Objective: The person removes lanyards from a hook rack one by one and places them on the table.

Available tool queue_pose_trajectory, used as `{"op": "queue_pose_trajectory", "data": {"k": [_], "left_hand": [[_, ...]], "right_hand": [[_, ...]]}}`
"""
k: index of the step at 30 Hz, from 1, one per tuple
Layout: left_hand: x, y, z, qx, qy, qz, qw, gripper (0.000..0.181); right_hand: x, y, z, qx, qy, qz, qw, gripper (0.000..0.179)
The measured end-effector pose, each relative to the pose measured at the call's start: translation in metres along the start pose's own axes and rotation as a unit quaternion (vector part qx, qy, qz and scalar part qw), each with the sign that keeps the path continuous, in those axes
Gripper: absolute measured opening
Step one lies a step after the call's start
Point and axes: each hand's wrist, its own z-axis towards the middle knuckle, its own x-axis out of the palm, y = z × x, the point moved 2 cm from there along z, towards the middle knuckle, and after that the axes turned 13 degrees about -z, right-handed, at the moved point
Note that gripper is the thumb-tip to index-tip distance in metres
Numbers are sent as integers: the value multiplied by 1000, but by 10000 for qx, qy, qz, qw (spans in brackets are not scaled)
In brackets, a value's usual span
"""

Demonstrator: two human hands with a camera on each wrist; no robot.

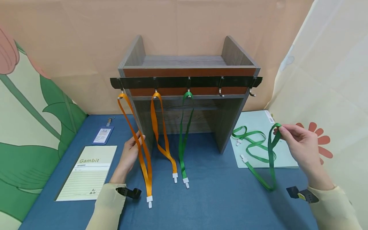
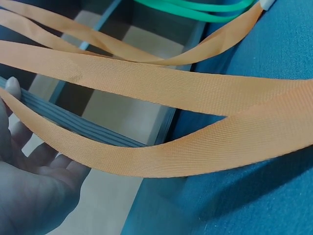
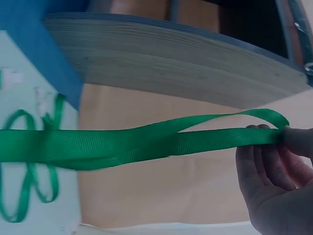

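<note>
My right hand (image 1: pixel 300 142) pinches the looped top of a green lanyard (image 1: pixel 271 156) between thumb and fingertips. The strap hangs down, bends close over the table, and its white clip (image 1: pixel 243 158) lies by a pale blue folder (image 1: pixel 240 161). Another green lanyard (image 1: pixel 256 143) lies coiled on that folder. My left hand (image 1: pixel 130 155) touches the left side panel of a grey wooden shelf (image 1: pixel 233 118), its fingertips at the front edge (image 2: pixel 98 129). Just in front of this hand hangs an orange lanyard (image 1: pixel 146 166). Beside it are a second orange lanyard (image 1: pixel 166 150) and a hung green one (image 1: pixel 181 143).
A black hook rail (image 1: pixel 172 82) spans the shelf front; its two rightmost hooks, including the end hook (image 1: pixel 251 92), hold nothing. On the left lie a notepad (image 1: pixel 86 172) and a blue badge holder (image 1: pixel 103 135). The blue tabletop (image 1: pixel 215 198) extends in front.
</note>
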Motion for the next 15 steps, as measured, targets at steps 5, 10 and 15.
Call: {"op": "queue_pose_trajectory", "data": {"k": [5,10,15], "left_hand": [[0,0,0,-40,20,5,10000,51],[0,-1,1,-67,-8,15,10000,51],[0,-1,1,-34,-37,61,10000,52]], "right_hand": [[12,-13,-11,43,335,-481,9983,23],[21,-19,-20,12,583,-803,9951,24],[34,-26,-25,-213,794,-921,9923,20]]}}
